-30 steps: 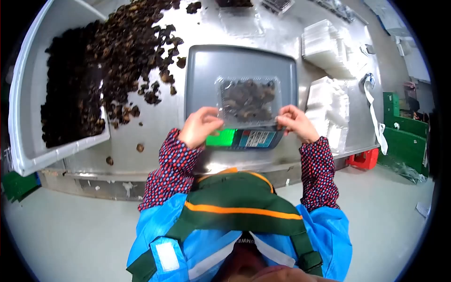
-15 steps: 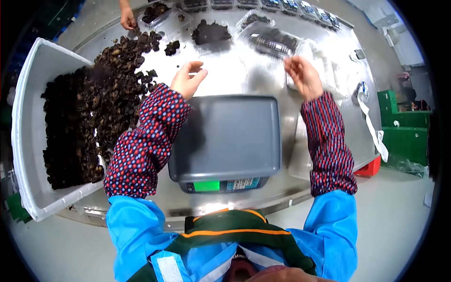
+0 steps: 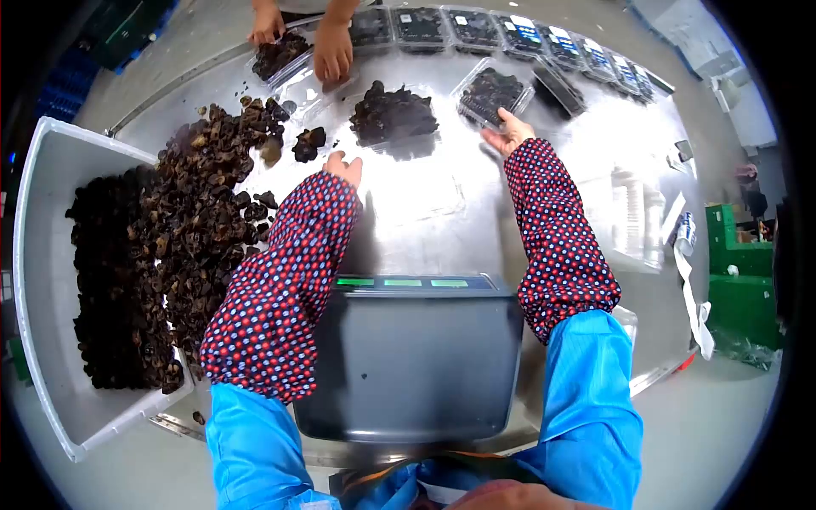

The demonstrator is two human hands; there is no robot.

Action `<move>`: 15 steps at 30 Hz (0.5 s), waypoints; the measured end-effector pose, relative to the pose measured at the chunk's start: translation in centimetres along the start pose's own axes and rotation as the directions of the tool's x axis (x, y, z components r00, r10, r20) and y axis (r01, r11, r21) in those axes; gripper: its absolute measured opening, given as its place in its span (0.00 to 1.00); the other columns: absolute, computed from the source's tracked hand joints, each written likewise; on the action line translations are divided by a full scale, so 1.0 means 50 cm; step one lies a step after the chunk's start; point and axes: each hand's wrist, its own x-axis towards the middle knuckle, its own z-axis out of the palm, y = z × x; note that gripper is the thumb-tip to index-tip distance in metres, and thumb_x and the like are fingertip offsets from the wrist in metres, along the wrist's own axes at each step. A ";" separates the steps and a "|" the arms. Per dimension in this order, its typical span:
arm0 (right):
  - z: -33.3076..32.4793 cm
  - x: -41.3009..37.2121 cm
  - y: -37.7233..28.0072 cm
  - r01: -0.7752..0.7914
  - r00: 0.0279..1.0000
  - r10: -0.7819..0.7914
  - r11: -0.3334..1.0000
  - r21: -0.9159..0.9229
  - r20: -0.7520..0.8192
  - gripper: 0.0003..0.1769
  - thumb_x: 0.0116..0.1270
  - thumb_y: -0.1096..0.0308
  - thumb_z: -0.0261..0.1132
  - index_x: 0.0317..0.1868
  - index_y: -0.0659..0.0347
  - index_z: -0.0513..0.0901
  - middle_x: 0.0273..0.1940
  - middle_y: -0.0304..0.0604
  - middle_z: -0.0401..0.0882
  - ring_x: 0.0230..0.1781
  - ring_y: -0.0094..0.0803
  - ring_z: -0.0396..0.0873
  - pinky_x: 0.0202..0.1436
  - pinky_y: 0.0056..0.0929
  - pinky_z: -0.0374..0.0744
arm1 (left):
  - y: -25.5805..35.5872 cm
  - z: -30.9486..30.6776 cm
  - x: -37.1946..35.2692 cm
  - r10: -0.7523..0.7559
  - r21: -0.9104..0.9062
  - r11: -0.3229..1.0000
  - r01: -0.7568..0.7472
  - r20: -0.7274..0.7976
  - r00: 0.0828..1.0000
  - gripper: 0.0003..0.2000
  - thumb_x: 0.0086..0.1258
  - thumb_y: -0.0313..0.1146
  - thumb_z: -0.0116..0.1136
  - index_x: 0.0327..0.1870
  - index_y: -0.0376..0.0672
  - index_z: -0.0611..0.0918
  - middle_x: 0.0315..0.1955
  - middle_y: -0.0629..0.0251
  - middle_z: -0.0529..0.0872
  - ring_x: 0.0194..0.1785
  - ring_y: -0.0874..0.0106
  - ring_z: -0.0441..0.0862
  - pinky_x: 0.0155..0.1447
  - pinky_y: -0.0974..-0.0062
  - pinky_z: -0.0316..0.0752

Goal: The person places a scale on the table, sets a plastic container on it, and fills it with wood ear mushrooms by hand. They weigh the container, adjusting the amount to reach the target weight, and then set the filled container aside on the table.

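Note:
My right hand [image 3: 512, 134] is at the near edge of a clear plastic box [image 3: 493, 92] of dark, crinkled pieces that look like wood ear fungus. Its fingertips lie over the rim and the thumb sits below, so the edge appears gripped. A second clear box [image 3: 559, 88] stands tilted just beyond. My left hand [image 3: 344, 168] holds nothing, its fingers apart above the table, partly hidden by the patterned sleeve. Ahead of it lies a heap of fungus [image 3: 393, 115] on clear plastic. The grey scale [image 3: 408, 365] is nearest my body, its green displays along the far side.
A white bin [image 3: 42, 255] at left spills loose fungus [image 3: 212, 178] onto the metal table. Across the table, a co-worker's two hands [image 3: 332, 53] are near a filled box [image 3: 282, 56]. Several closed boxes [image 3: 476, 31] line the far edge. Stacked clear plastic [image 3: 633, 212] is at right.
The view has shifted, so the table appears lower. My right hand has reached the filled box. The second box sits farther right and tilted. The scale's displays now show on its far side. A second co-worker's hand appears.

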 end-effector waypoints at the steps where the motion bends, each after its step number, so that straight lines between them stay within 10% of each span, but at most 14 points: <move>1: -0.008 0.039 0.001 -0.050 0.998 0.050 0.999 0.002 -0.035 0.26 0.58 0.61 0.66 0.53 0.62 0.67 0.47 0.55 0.71 0.32 0.41 0.76 0.31 0.31 0.82 | 0.003 0.010 0.027 -0.048 0.016 0.999 0.049 -0.034 0.998 0.29 0.61 0.47 0.51 0.55 0.29 0.71 0.47 0.48 0.79 0.53 0.62 0.76 0.58 0.71 0.69; 3: -0.016 0.054 -0.026 -0.100 0.992 0.093 0.992 -0.076 -0.087 0.23 0.58 0.65 0.64 0.52 0.61 0.68 0.44 0.56 0.74 0.29 0.36 0.79 0.17 0.22 0.76 | -0.005 0.031 0.078 -0.070 0.094 0.993 0.075 -0.053 0.996 0.28 0.62 0.49 0.48 0.53 0.30 0.73 0.47 0.48 0.79 0.52 0.63 0.77 0.57 0.71 0.70; 4: 0.003 0.021 -0.033 0.183 0.914 -0.256 0.953 -0.243 -0.314 0.28 0.56 0.69 0.62 0.57 0.66 0.65 0.55 0.61 0.64 0.44 0.45 0.75 0.34 0.34 0.79 | -0.013 0.045 0.109 -0.080 -0.020 0.997 0.081 0.043 0.996 0.27 0.63 0.47 0.47 0.54 0.30 0.73 0.47 0.49 0.80 0.50 0.64 0.78 0.55 0.72 0.71; 5: -0.014 0.021 -0.041 0.213 0.604 -0.740 0.509 -0.834 -0.297 0.32 0.53 0.68 0.59 0.59 0.67 0.62 0.55 0.63 0.63 0.54 0.50 0.67 0.55 0.43 0.70 | -0.006 0.045 0.107 -0.077 -0.134 0.986 0.096 0.139 0.987 0.26 0.64 0.46 0.47 0.54 0.30 0.73 0.46 0.50 0.80 0.48 0.65 0.79 0.54 0.72 0.73; 6: -0.029 0.017 -0.047 0.263 0.571 -0.800 0.391 -0.882 -0.184 0.33 0.52 0.66 0.56 0.61 0.68 0.60 0.57 0.66 0.58 0.60 0.54 0.57 0.65 0.42 0.57 | 0.001 0.045 0.099 -0.080 -0.114 0.988 0.101 0.180 0.980 0.25 0.65 0.45 0.47 0.54 0.30 0.73 0.46 0.51 0.81 0.47 0.66 0.80 0.52 0.73 0.74; 7: -0.021 0.018 -0.035 0.229 0.506 -0.850 0.299 -0.926 -0.149 0.29 0.55 0.63 0.56 0.56 0.69 0.68 0.53 0.64 0.67 0.55 0.51 0.66 0.59 0.37 0.66 | 0.039 0.024 0.068 -0.079 -0.096 0.990 0.102 0.217 0.973 0.24 0.65 0.44 0.47 0.54 0.31 0.73 0.45 0.51 0.81 0.45 0.67 0.81 0.51 0.74 0.75; 9: -0.015 0.019 -0.007 0.695 0.660 -0.656 0.345 -0.631 0.367 0.24 0.58 0.57 0.57 0.49 0.69 0.75 0.44 0.58 0.77 0.46 0.45 0.75 0.53 0.34 0.72 | 0.066 0.015 0.037 -0.162 -0.490 0.830 0.266 0.245 0.956 0.25 0.62 0.44 0.51 0.54 0.32 0.74 0.46 0.52 0.81 0.46 0.66 0.80 0.53 0.74 0.74; 11: 0.042 0.008 0.059 0.521 0.853 -0.319 0.505 -0.688 0.412 0.22 0.62 0.54 0.58 0.48 0.64 0.77 0.39 0.49 0.80 0.40 0.42 0.78 0.47 0.36 0.75 | 0.070 0.017 0.024 -0.133 -0.409 0.898 0.165 0.105 0.986 0.23 0.60 0.43 0.52 0.52 0.36 0.76 0.46 0.55 0.81 0.49 0.66 0.79 0.56 0.75 0.70; 12: 0.102 -0.096 0.058 0.062 0.994 -0.026 0.929 -0.365 0.105 0.20 0.62 0.58 0.58 0.49 0.63 0.75 0.40 0.46 0.78 0.38 0.42 0.78 0.42 0.40 0.77 | 0.057 0.021 0.034 -0.112 -0.324 0.938 0.120 0.045 0.993 0.22 0.59 0.42 0.52 0.52 0.39 0.78 0.46 0.57 0.82 0.50 0.66 0.78 0.58 0.75 0.68; 15: 0.135 -0.121 0.040 -0.055 0.931 0.115 0.982 -0.179 0.347 0.19 0.59 0.71 0.61 0.50 0.65 0.71 0.38 0.45 0.74 0.34 0.37 0.78 0.38 0.33 0.80 | -0.020 0.038 0.095 -0.044 -0.216 0.975 0.050 0.033 0.999 0.23 0.59 0.40 0.53 0.53 0.34 0.76 0.44 0.55 0.82 0.48 0.70 0.79 0.56 0.77 0.69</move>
